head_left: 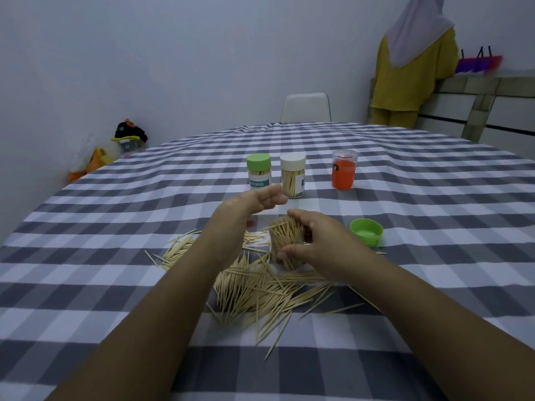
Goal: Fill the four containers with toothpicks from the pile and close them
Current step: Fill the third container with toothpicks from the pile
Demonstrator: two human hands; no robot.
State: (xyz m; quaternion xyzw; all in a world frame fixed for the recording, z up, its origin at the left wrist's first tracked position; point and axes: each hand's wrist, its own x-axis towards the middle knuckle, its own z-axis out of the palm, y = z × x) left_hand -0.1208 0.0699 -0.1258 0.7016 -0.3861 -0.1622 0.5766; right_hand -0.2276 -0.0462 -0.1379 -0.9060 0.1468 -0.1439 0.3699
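My right hand (321,244) grips a clear lidless container (285,244) packed with toothpicks, standing at the middle of the table. My left hand (246,206) hovers just left of it and above it, fingers relaxed, holding nothing. A loose toothpick pile (260,290) is spread on the cloth in front of the container. A loose green lid (366,231) lies upside down to the right. Farther back stand a green-lidded container (259,172), a white-lidded container (293,175), both holding toothpicks, and an orange container with a clear lid (344,169).
The table (434,256) has a grey and white checked cloth. A white chair (306,107) stands at its far side. A person in yellow clothes (411,68) stands by a counter at the back right. Bags (127,137) lie on the floor at the left.
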